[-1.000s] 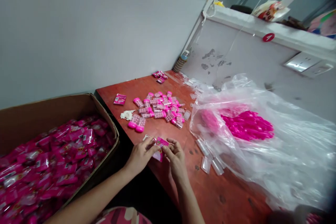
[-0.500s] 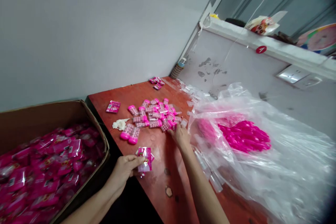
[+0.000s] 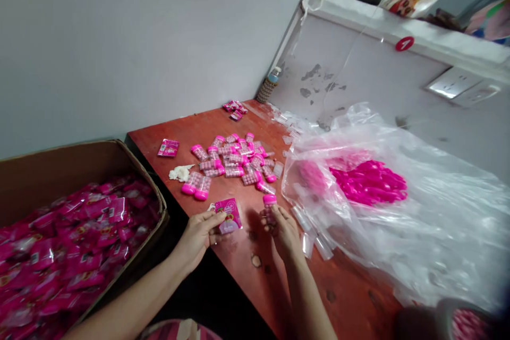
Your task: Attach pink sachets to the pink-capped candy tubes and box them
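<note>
My left hand (image 3: 201, 236) pinches a pink printed packet (image 3: 230, 216) above the near edge of the red table (image 3: 235, 247). To its right, my right hand (image 3: 283, 231) grips a small clear bottle with a pink cap (image 3: 270, 200); pink balls show inside it, and its lower part is hidden by the fingers. Beyond both hands lies a loose pile of similar bottles (image 3: 233, 158) with pink caps. Two more of these bottles (image 3: 202, 188) rest side by side left of the pile, near a crumpled white wad (image 3: 181, 172).
A cardboard box (image 3: 159, 204) full of pink packets stands at the left. On the right spreads a clear plastic bag (image 3: 434, 212) with bright pink pieces (image 3: 370, 183) in it. Empty clear tubes (image 3: 319, 244) lie beside it. A container of pink balls (image 3: 468, 324) shows bottom right.
My right hand has drawn back from the pile toward me, now with a bottle in it. The packet in my left hand has turned and moved slightly right. The view has tilted down.
</note>
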`<action>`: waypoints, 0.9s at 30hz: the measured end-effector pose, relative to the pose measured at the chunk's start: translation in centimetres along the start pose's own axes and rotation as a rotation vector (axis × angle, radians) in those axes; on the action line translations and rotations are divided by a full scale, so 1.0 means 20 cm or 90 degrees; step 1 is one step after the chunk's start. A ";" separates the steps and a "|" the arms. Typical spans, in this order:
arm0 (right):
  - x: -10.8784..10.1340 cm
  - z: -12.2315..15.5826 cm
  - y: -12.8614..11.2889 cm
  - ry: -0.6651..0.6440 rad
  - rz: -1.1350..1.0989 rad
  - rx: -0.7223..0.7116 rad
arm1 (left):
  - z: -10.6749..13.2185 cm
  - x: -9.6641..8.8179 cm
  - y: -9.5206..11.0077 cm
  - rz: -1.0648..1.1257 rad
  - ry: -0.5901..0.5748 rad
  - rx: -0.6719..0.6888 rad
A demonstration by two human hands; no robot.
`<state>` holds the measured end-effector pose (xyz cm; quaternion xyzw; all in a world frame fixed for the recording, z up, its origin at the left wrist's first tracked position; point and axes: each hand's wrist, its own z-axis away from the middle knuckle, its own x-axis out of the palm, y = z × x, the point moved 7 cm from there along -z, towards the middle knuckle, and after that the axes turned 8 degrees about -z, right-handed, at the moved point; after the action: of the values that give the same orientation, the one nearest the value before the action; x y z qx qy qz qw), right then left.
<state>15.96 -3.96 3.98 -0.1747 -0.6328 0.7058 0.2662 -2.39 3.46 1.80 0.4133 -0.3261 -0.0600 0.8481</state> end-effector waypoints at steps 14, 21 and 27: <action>0.01 0.27 0.08 0.052 0.761 -0.270 | 0.05 0.02 -0.02 -0.008 0.023 0.006; 0.04 0.31 0.04 0.064 0.525 -0.097 | 0.03 -0.01 -0.02 0.051 0.060 0.016; 0.27 0.48 0.11 -0.004 0.011 0.065 | 0.00 0.00 -0.05 0.110 0.070 0.004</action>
<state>5.69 -8.58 3.56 -0.1641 -0.5953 0.7401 0.2663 -2.32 2.77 1.08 0.3887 -0.3136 0.0373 0.8655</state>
